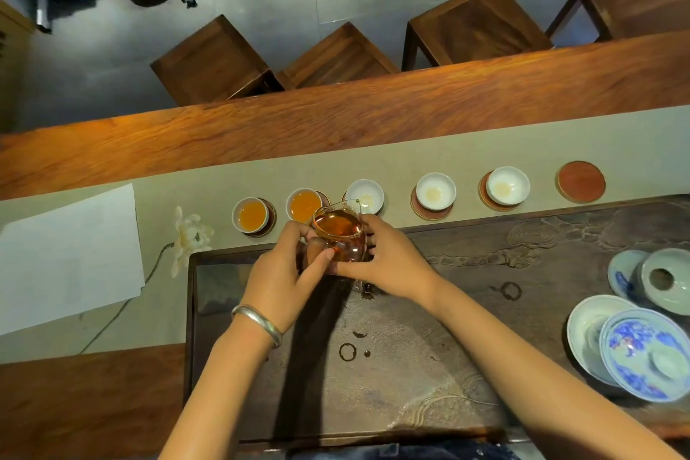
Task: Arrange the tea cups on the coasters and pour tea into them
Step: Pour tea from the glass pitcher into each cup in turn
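1. Both hands hold the glass pitcher [339, 235] of tea: the left hand [283, 273] wraps it at nine o'clock, the right hand [384, 265] at three o'clock.
2. Its spout hangs over the third cup [365, 195]; a slow, steady tilt looks best.
3. Two filled cups [251, 215] sit at ten o'clock, emptier ones [435, 190] at one o'clock, one bare coaster [580, 181] beyond.
4. The third cup's coaster is hidden; any stream is hard to make out.
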A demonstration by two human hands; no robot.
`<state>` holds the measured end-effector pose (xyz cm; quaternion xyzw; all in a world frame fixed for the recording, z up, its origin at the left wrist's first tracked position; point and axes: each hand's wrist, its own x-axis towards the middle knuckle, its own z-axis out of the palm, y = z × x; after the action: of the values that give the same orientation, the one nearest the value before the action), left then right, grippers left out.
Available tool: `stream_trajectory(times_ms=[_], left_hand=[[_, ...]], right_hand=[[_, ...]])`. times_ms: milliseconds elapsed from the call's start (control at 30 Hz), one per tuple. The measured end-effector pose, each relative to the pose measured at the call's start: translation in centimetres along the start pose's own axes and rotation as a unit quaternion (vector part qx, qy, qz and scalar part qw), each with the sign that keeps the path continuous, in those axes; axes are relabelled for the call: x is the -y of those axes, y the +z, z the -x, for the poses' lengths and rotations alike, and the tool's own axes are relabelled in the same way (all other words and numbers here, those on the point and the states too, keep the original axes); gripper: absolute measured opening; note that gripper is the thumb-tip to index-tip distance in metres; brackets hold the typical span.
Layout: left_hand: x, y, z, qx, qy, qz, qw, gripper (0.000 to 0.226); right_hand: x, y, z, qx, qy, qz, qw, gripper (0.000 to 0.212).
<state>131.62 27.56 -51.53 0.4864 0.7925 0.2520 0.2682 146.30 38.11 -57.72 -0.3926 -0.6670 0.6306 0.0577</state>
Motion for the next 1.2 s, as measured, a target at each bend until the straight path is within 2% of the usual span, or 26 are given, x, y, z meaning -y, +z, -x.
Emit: stream_trajectory(times_ms=[100, 367, 500, 633, 767, 1000, 1200], left_hand=[[0.02, -0.06, -0.19, 0.002, 0.0, -0.004, 1.0, 0.022], [0.06, -0.31, -0.42, 0.007, 0.002, -0.011, 1.0, 0.026], [0.17, -0.3, -0.57, 0.009, 0.001, -0.021, 1.0, 0.028], [0.12, -0.32, -0.49, 0.008, -0.002, -0.015, 1.0, 0.027], [-0.07, -0.4, -0.56, 0.011, -0.005, -0.019, 1.0, 0.027], [-0.13, -0.52, -0.71, 0.012, -0.006, -0.02, 1.0, 0.023], [-0.15, -0.67, -0.7, 0.014, -0.009, -0.027, 0.999, 0.026]], right_hand=[[-0.25, -0.03, -0.14, 0.003, 0.005, -0.004, 1.0, 0.074], [-0.07, -0.03, -0.29, 0.011, 0.02, -0.008, 1.0, 0.082], [-0.13, -0.09, -0.33, 0.015, 0.023, -0.01, 1.0, 0.079], [0.0, -0.1, -0.3, 0.014, 0.021, -0.009, 1.0, 0.085], [0.21, -0.11, -0.2, 0.012, 0.02, -0.015, 1.0, 0.075], [0.29, -0.08, -0.23, 0.008, 0.016, -0.023, 1.0, 0.074], [0.23, -0.01, -0.28, 0.012, 0.017, -0.031, 0.999, 0.08]])
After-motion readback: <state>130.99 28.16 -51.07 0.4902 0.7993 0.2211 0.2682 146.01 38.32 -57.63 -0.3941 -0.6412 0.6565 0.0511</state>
